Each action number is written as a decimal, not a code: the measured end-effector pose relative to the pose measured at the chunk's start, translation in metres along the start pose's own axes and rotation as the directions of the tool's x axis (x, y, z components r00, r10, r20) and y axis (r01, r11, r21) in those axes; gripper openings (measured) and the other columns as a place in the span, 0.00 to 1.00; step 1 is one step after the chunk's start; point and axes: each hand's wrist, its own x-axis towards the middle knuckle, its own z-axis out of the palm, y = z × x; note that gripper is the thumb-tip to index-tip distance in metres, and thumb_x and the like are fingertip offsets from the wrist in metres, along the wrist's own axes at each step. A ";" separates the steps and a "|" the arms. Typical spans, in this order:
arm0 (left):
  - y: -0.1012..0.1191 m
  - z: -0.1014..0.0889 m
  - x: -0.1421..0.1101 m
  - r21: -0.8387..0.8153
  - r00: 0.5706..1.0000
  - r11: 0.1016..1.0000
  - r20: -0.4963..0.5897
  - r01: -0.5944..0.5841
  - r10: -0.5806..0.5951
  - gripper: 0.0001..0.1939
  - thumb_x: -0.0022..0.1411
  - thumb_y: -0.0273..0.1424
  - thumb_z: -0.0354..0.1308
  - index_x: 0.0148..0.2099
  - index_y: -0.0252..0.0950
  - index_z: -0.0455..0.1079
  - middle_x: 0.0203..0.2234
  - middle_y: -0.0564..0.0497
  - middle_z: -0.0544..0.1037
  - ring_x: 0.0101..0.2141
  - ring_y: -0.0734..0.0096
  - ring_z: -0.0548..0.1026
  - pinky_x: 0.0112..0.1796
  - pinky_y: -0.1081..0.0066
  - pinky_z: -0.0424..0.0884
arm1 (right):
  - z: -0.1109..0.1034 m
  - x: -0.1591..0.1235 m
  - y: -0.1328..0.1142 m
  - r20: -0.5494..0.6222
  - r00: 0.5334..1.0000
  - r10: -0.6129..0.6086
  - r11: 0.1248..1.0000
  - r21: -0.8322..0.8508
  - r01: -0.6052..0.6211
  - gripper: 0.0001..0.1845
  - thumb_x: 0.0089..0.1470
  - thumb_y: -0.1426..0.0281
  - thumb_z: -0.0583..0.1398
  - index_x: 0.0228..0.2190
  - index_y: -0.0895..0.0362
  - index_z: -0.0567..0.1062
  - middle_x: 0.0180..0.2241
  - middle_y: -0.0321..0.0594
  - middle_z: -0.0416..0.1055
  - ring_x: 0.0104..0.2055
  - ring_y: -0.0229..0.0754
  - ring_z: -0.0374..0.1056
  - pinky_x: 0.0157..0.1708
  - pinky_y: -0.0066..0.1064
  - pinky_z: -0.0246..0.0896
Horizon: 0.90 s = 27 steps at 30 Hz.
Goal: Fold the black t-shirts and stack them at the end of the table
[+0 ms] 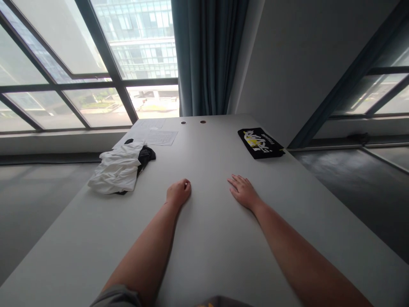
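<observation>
My left hand (179, 192) rests on the white table (207, 238) in a loose fist, thumb against the curled fingers, with nothing visible in it. To its right, my right hand (244, 192) lies flat, palm down, fingers slightly spread on the tabletop. A crumpled white cloth (118, 168), which looks like a garment, lies left of my left hand, apart from it. Black fabric (147, 157) shows from under its right side. Beyond my right hand lies a folded black cloth (260, 143) with white and yellow lettering. Neither hand touches the cloths.
Printed paper sheets (161, 137) lie at the table's far left. Two round cable holes (203, 122) sit near the far edge. Behind the table hangs a blue-grey curtain (207, 55), with windows to its left and a grey wall (287, 64) to its right.
</observation>
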 end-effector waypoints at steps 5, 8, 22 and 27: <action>0.002 0.000 0.004 0.062 0.997 0.996 -0.027 0.070 -0.068 0.16 0.72 0.37 0.49 0.51 0.46 0.77 0.43 0.47 0.85 0.43 0.58 0.81 0.41 0.66 0.68 | -0.001 -0.001 0.000 0.008 1.000 0.000 1.000 0.030 0.000 0.30 0.65 0.64 0.54 0.66 0.53 0.69 0.72 0.44 0.56 0.73 0.55 0.51 0.71 0.52 0.41; 0.003 -0.001 0.003 0.066 0.998 0.996 -0.020 0.068 -0.067 0.15 0.73 0.37 0.49 0.51 0.47 0.77 0.43 0.47 0.84 0.43 0.58 0.81 0.41 0.66 0.68 | -0.002 0.000 0.000 0.009 1.000 -0.006 0.999 0.038 0.006 0.30 0.65 0.64 0.54 0.66 0.53 0.69 0.72 0.45 0.57 0.73 0.55 0.51 0.71 0.52 0.42; 0.006 0.005 -0.007 0.011 0.987 0.989 -0.066 -0.146 0.147 0.13 0.71 0.35 0.52 0.52 0.45 0.76 0.44 0.49 0.83 0.47 0.63 0.78 0.48 0.68 0.69 | 0.000 0.001 0.008 -0.010 0.999 -0.052 0.995 0.086 0.053 0.29 0.64 0.63 0.55 0.64 0.53 0.72 0.70 0.47 0.59 0.73 0.54 0.52 0.71 0.52 0.42; 0.007 0.009 -0.011 0.035 0.976 0.978 -0.066 -0.204 0.206 0.15 0.70 0.34 0.54 0.56 0.43 0.75 0.46 0.48 0.81 0.50 0.61 0.76 0.54 0.66 0.68 | -0.001 0.002 0.008 -0.007 0.998 -0.055 0.995 0.087 0.056 0.29 0.64 0.63 0.55 0.64 0.53 0.72 0.70 0.47 0.60 0.72 0.54 0.52 0.71 0.50 0.42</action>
